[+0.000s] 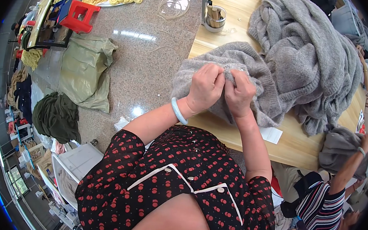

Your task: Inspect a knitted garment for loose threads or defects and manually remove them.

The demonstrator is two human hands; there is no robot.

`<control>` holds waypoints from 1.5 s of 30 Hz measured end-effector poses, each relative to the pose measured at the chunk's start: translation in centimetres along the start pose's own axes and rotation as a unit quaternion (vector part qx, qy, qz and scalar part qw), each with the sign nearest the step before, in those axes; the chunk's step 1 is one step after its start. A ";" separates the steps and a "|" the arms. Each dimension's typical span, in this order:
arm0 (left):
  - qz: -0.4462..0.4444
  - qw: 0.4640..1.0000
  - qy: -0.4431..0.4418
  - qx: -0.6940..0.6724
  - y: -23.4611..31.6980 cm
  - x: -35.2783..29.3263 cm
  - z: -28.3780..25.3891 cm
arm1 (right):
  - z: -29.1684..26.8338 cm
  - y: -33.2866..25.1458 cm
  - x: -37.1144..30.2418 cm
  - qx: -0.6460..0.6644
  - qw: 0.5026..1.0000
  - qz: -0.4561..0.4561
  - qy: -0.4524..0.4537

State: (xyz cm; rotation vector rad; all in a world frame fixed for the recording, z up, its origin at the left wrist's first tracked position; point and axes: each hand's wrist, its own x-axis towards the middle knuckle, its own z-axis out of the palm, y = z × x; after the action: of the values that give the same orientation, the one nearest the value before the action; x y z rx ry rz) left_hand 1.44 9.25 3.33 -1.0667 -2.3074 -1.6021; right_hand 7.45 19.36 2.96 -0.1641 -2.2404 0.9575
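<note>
A grey knit garment lies bunched at the near left edge of the wooden table. Both my hands pinch its fabric side by side. My left hand, with a pale bangle at the wrist, has thumb and fingertips pressed together on the knit. Close beside it, my right hand is closed on the same garment, fingers curled. A small shiny detail, perhaps a button, shows on the fabric just beyond my fingertips. What lies between the fingertips themselves is hidden.
A big heap of grey knitwear covers the table's right side. Beyond my hands stands a metal cup of tools. A white paper lies at the near edge. Leftward are a green sack and red stool. Another person handles grey cloth at right.
</note>
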 end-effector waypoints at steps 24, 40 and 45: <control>-0.342 0.818 -0.247 -0.391 -0.9 1.6 -2.7 | -2.4 0.1 0.1 0.028 0.997 -0.035 -0.063; -0.143 0.813 -0.564 0.003 -6.0 -6.2 -4.8 | -6.2 5.4 -6.9 -0.030 0.929 0.178 -0.324; -0.218 0.891 -0.398 -0.029 -7.8 -4.4 -1.7 | -2.2 10.7 -8.6 -0.186 0.917 0.290 -0.202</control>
State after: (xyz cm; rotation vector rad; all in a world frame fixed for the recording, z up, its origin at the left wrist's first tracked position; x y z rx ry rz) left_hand -0.57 4.29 -4.08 -1.5182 -3.2391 -1.5532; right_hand 13.77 25.25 -7.88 -0.9197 -2.8198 0.8977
